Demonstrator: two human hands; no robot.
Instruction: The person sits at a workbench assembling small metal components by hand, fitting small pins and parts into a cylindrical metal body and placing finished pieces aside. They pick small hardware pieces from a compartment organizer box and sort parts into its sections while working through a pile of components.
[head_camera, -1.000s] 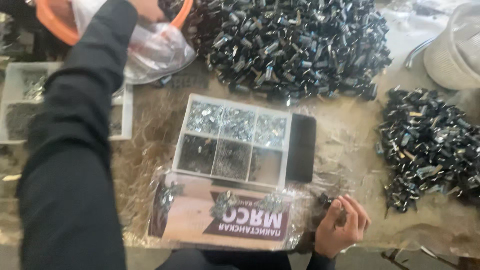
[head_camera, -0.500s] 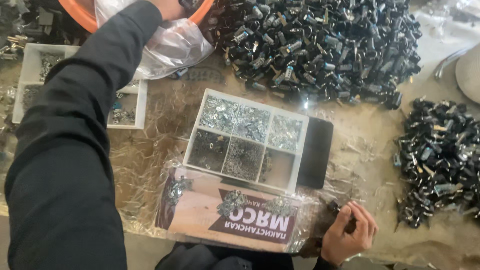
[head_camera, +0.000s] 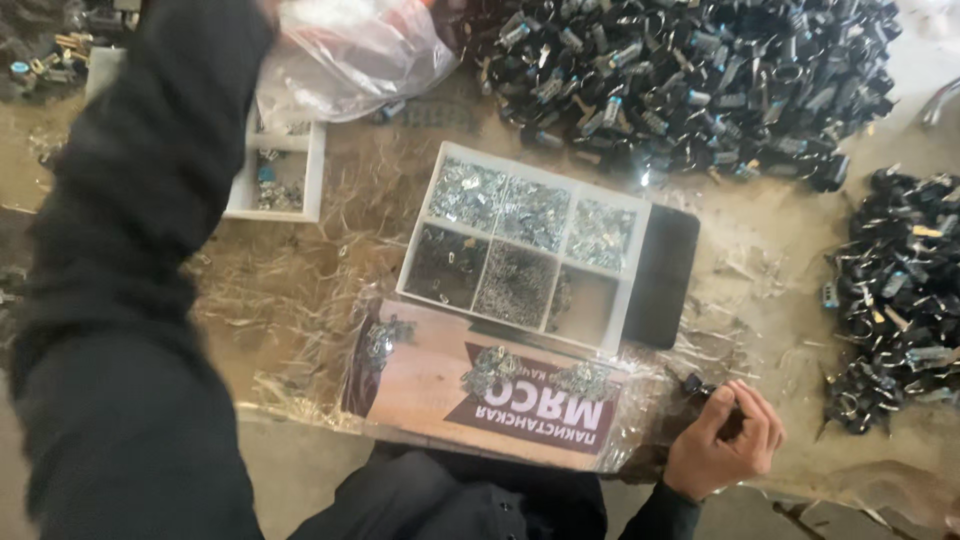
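Resting at near right table edge, right hand (head_camera: 725, 445) clenched on small black part (head_camera: 693, 384). Just left, plastic-wrapped cardboard sheet (head_camera: 440, 385) bearing small metal clusters. Beyond it, white divided tray (head_camera: 527, 247) of metal bits. Far left, dark sleeve (head_camera: 150, 200) reaching toward clear plastic bag (head_camera: 350, 55); left hand's grip cannot be told. Far right, black parts heap (head_camera: 680, 80).
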